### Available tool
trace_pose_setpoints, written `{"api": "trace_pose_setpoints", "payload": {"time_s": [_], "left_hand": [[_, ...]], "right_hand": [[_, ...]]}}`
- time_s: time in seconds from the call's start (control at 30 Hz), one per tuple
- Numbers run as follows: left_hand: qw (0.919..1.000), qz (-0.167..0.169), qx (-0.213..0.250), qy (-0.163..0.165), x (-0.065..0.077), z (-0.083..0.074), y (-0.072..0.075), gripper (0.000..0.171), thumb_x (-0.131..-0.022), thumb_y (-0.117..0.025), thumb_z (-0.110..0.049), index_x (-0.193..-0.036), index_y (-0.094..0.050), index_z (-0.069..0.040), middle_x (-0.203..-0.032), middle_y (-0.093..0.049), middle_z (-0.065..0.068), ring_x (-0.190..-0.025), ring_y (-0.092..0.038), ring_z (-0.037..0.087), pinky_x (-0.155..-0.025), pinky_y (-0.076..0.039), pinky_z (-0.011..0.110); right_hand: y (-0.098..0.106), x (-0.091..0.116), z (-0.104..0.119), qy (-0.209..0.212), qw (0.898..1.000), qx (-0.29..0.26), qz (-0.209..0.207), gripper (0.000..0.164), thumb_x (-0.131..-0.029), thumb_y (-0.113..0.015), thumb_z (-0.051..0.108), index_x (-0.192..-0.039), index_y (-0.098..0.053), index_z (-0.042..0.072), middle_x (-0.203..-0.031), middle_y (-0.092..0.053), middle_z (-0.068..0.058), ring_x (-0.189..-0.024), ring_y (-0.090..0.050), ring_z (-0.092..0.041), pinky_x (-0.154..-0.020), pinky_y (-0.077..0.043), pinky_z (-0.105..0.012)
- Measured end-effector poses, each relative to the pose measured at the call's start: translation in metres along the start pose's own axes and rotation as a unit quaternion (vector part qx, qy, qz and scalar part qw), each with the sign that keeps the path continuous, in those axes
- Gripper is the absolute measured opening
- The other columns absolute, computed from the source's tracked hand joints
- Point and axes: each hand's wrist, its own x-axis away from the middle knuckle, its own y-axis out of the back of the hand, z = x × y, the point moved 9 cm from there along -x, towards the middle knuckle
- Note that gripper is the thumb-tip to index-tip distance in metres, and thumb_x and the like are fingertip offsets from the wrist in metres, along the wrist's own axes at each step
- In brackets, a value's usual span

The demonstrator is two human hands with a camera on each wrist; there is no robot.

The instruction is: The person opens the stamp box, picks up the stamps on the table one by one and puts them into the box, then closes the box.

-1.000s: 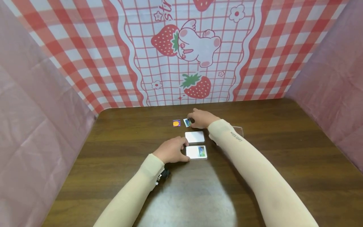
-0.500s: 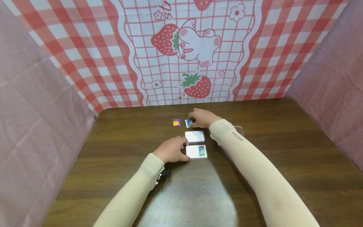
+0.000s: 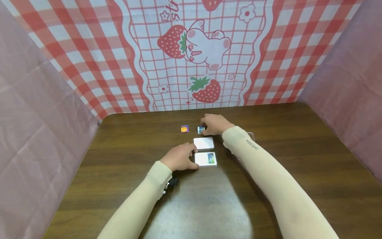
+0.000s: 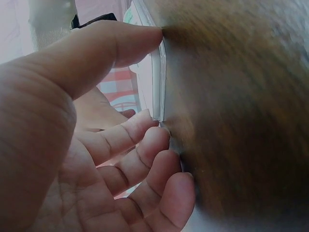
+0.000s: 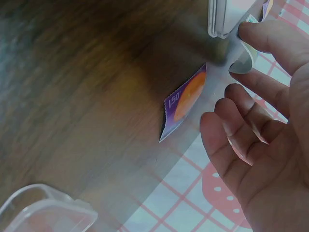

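Note:
In the head view my left hand (image 3: pixel 179 157) holds the near flat clear-edged case (image 3: pixel 201 159) at its left end, thumb and index finger at its edges. A green-and-blue stamp (image 3: pixel 211 158) shows at that case's right end. Just beyond lies a white-topped flat case (image 3: pixel 204 143). My right hand (image 3: pixel 217 124) pinches a small bluish stamp (image 3: pixel 200 129) at the back; in the right wrist view that stamp (image 5: pixel 243 64) bends between thumb and index finger. A purple-and-orange stamp (image 3: pixel 184 129) lies to its left.
Another purple stamp marked 150 (image 5: pixel 186 104) lies on the wooden table (image 3: pixel 134 132), hidden by my right hand in the head view. A clear plastic box (image 3: pixel 251 136) sits partly behind my right sleeve. A strawberry-print cloth (image 3: pixel 206 59) rises at the back.
My right hand has drawn the bluish stamp slightly right, away from the purple-and-orange stamp. The left hand stays at the near case. The head view has shifted slightly.

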Motion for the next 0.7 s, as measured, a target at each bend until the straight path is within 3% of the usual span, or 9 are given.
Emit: {"api": "trace_pose_setpoints", "payload": {"time_s": [0.47,0.7], "left_hand": [[1.0,-0.002,-0.004,-0.009,0.0,-0.004,0.001,0.05,-0.082,-0.086,-0.041,-0.117,-0.063,-0.013,-0.103,-0.063,0.002,-0.093,-0.061,0.017,-0.083,-0.051,0.038],[0.9999,-0.007,-0.004,-0.01,0.0,-0.005,0.001,0.051,-0.082,-0.086,-0.04,-0.119,-0.064,-0.012,-0.103,-0.063,0.003,-0.092,-0.061,0.017,-0.082,-0.051,0.039]], "right_hand": [[0.02,0.038,0.003,0.021,0.998,-0.005,-0.058,0.036,-0.092,-0.077,0.038,-0.118,-0.073,0.014,-0.106,-0.062,-0.002,-0.084,-0.061,-0.017,-0.075,-0.055,-0.038],[0.027,0.063,0.003,0.033,0.995,-0.006,-0.096,0.034,-0.091,-0.077,0.035,-0.117,-0.074,0.014,-0.108,-0.063,-0.002,-0.089,-0.063,-0.019,-0.079,-0.056,-0.044]]}}
